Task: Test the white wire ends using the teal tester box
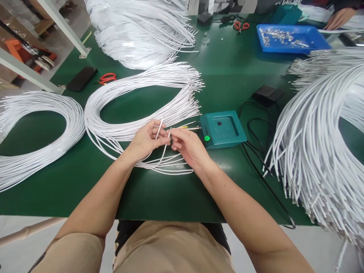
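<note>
My left hand (149,138) is closed on white cables, with one end (160,127) sticking up between its fingers and another cable end (168,135) at its fingertips. Close beside it, my right hand (186,144) pinches at the tip of that second cable end. Both hands are over the front edge of a coiled bundle of white cables (136,79). Right of my hands sits a teal device (223,129) with a lit green button and a thin metal part pointing toward my right hand. Several loose cables curve below my hands.
More white cable bundles lie at the left (71,125), the back (142,34) and the right (309,144). Red-handled snips (107,78), a black phone (82,79), a black box (267,94) with cords and a blue tray (292,40) are around. Another person's hand (339,18) shows at back right.
</note>
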{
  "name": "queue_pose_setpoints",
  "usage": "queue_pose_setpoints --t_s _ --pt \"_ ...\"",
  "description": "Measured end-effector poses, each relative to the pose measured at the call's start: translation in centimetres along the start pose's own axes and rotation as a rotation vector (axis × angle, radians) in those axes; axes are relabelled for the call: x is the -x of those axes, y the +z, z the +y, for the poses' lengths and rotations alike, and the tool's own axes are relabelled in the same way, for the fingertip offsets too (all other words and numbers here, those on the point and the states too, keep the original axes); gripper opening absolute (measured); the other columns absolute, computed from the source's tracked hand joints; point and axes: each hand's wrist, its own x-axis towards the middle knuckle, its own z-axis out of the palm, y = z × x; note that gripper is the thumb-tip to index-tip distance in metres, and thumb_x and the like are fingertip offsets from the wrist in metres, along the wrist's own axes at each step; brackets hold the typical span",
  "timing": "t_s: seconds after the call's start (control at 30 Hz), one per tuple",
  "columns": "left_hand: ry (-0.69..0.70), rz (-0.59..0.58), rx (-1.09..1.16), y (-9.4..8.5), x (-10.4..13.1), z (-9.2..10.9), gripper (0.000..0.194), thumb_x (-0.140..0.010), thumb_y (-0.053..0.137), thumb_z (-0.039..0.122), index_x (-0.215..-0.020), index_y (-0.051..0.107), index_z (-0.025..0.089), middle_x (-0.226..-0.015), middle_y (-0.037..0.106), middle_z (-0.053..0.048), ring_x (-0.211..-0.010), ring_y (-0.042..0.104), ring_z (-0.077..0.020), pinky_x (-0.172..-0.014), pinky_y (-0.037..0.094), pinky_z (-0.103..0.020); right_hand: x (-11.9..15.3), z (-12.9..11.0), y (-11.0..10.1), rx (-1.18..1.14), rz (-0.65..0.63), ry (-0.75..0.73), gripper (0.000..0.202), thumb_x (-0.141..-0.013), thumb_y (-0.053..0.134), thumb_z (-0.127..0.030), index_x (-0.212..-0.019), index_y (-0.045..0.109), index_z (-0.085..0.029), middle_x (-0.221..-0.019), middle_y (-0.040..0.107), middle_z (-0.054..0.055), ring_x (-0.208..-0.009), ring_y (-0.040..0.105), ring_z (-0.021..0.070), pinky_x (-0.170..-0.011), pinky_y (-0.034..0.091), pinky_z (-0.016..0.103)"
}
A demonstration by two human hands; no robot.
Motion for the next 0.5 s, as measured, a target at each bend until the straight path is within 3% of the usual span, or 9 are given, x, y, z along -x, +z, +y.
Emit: queue_pose_setpoints --t_s 0.1,0.23,0.5 --pt "0.012 -0.034 0.026 0.4 0.2 0.0 0.041 -0.069 0.079 0.023 -0.093 0.046 0.02 -0.075 0.067 0.003 -0.066 0.067 -0.012 -0.062 0.05 -0.022 0.0 -0.3 -0.1 0.041 -0.004 -0.015 0.023 -0.072 0.066 -0.032 -0.06 0.054 -0.018 -0.049 0.039 -0.008 -0.044 0.033 0.0057 -0.048 0.033 0.023" --pt "0.031 -0.072 0.03 1.3 0.6 0.2 0.038 -0.071 0.078 0.022 -0.085 0.042 0.02 -0.076 0.068 0.002 -0.07 0.069 -0.0141 -0.069 0.053 -0.026 0.1 -0.5 -0.4 0.064 -0.03 -0.003 0.03 -0.077 0.064 -0.048 -0.074 0.062 -0.018 -0.045 0.033 -0.01 -0.041 0.029 0.0059 -0.046 0.031 0.022" --pt "0.054 -0.058 0.019 0.9 0.5 0.3 0.036 -0.071 0.078 0.023 -0.082 0.043 0.02 -0.075 0.067 0.003 -0.067 0.067 -0.0131 -0.067 0.052 -0.025 -0.3 -0.3 -0.9 -0.067 -0.167 0.073 0.03 -0.078 0.068 -0.045 -0.068 0.06 -0.017 -0.048 0.035 -0.01 -0.043 0.03 0.0051 -0.052 0.036 0.022"
